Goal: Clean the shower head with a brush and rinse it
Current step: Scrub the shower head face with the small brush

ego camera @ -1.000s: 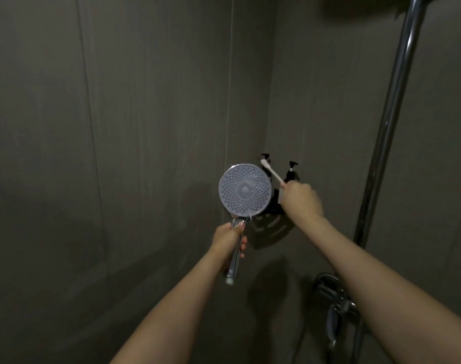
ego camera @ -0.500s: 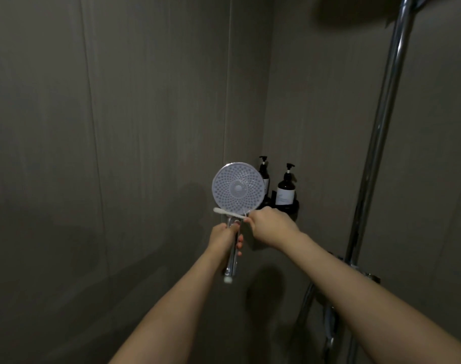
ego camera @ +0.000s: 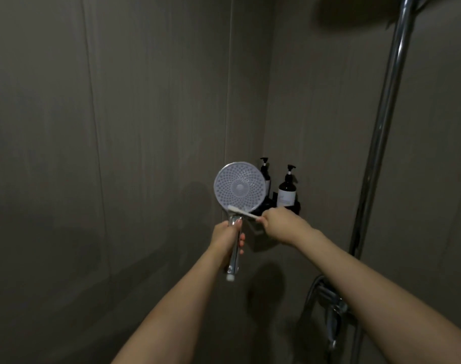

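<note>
A round shower head (ego camera: 239,187) with a grey nozzle face points toward me, upright on a chrome handle. My left hand (ego camera: 225,239) grips that handle just below the head. My right hand (ego camera: 282,224) holds a small white brush (ego camera: 244,212) by its handle. The brush lies almost level, its bristle end against the lower edge of the nozzle face.
Two dark pump bottles (ego camera: 286,190) stand on a black corner shelf behind the shower head. A chrome riser pipe (ego camera: 382,132) runs up the right wall, with the mixer tap (ego camera: 332,308) low at the right. Grey tiled walls meet in the corner.
My right hand dropped from the upper right rim of the shower head to its lower edge, and the brush swung from pointing up-left to lying nearly level. The bottles came into view.
</note>
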{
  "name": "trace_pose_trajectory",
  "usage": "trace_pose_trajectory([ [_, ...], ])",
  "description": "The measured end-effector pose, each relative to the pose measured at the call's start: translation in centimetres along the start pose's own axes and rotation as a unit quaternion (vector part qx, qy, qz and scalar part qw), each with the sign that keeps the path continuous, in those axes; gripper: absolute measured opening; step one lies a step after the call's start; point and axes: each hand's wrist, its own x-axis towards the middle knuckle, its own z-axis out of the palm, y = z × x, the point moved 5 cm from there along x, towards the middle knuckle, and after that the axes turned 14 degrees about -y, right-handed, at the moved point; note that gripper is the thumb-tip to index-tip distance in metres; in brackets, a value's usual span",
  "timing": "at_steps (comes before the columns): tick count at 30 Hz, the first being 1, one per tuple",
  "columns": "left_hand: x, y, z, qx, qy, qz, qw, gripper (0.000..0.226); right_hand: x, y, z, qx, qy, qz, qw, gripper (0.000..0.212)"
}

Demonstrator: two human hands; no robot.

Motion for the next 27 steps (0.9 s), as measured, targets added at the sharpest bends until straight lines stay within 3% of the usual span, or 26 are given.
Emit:
trace_pose_trajectory([
  [3,-0.2,-0.5,-0.2,-0.001,-0.001,-0.005,1.000,0.023,-0.2,-0.5,-0.2,-0.026,0.016,-0.027,0.999,0.030],
  [5,-0.4,-0.4,0.0,0.007,-0.004,-0.003,1.000,0.023,-0.3,0.8,-0.8,-0.032,0.034,0.018,0.999,0.027],
  [8,-0.6,-0.1,0.0,0.016,-0.009,-0.006,1.000,0.022,-1.2,3.2,-2.6,0.022,0.129,0.103,0.986,0.029],
  [12,-0.7,0.0,0.1,0.002,-0.012,-0.003,1.000,0.022,-2.1,2.7,-3.8,0.042,0.223,0.084,0.970,0.038],
  [18,-0.8,0.3,-0.1,-0.027,-0.011,0.004,1.000,0.023,-2.3,0.4,0.8,0.030,0.087,0.004,0.996,0.030],
  [21,-0.8,0.0,0.0,-0.034,-0.014,0.002,0.999,0.023,-2.3,-0.3,0.7,0.007,0.105,-0.018,0.994,0.028],
  [23,-0.9,0.0,0.3,-0.024,-0.015,0.000,1.000,0.022,-2.1,0.8,0.1,-0.027,0.105,0.034,0.994,0.025],
  [27,-0.9,-0.3,0.0,-0.008,-0.015,-0.003,1.000,0.022,-3.0,5.0,-3.3,0.047,0.214,0.116,0.969,0.032],
])
